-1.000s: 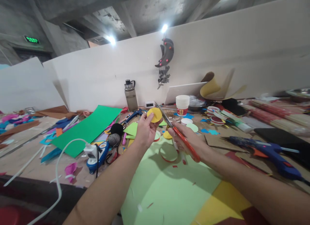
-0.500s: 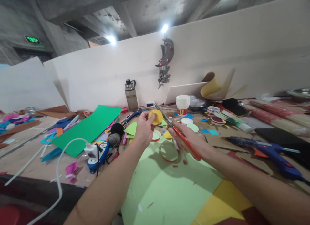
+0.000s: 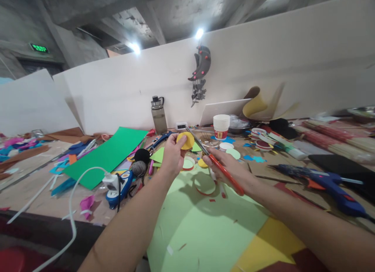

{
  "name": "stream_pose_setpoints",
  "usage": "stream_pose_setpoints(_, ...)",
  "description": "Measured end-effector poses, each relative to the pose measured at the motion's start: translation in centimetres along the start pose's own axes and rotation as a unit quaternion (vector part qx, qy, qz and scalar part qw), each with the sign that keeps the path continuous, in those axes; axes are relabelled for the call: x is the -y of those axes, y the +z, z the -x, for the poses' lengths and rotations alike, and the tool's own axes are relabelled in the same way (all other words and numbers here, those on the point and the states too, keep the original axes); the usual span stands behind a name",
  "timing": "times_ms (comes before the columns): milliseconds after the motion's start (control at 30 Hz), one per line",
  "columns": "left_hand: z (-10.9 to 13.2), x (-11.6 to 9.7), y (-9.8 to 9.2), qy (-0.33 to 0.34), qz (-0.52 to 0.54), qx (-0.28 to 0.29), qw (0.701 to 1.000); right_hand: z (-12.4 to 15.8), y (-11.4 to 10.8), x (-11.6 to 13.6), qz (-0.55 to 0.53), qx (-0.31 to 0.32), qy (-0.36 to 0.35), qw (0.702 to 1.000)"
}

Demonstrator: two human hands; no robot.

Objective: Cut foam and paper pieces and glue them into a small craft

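Note:
Between the thumb and fingers of my left hand point(image 3: 175, 152) is a round yellow paper disc point(image 3: 186, 141), held up above the work surface. My right hand point(image 3: 222, 162) is closed round the red handles of a pair of scissors point(image 3: 218, 162). Their metal blades point up and to the left, just right of the disc; whether they touch it I cannot tell. Below my hands lie a light green sheet point(image 3: 202, 225), a red-edged ring point(image 3: 204, 185), a second ring point(image 3: 188, 163) and another yellow disc point(image 3: 202, 163).
A stack of paper cups point(image 3: 221, 127) and a water bottle point(image 3: 158, 115) stand at the back. On the right rests a blue glue gun point(image 3: 325, 186). A green sheet point(image 3: 108, 157), a blue power strip point(image 3: 120, 192) and its white cable point(image 3: 72, 209) lie left.
My left hand has shifted the yellow disc slightly left and turned it, and it now sits a little farther from the scissor blades. My right hand is almost unmoved.

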State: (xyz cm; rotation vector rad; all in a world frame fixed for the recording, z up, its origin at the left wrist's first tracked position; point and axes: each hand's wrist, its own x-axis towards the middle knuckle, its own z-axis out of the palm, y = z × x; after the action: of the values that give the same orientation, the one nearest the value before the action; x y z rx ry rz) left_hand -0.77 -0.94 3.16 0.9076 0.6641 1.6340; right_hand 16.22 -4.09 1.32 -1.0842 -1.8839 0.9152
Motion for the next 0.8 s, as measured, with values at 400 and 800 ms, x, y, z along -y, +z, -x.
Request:
stream_pose_setpoints(400, -0.06, 0.02, -0.02, -0.009, -0.022, 0.0, 1.0, -0.07, -0.14, -0.18, 0.078, 0.0, -0.032, 0.996)
stream_pose_setpoints(800, -0.14, -0.24, -0.18, -0.015, -0.036, 0.021, 0.999, 0.13, -0.23, 0.14, 0.024, 0.009, -0.015, 1.0)
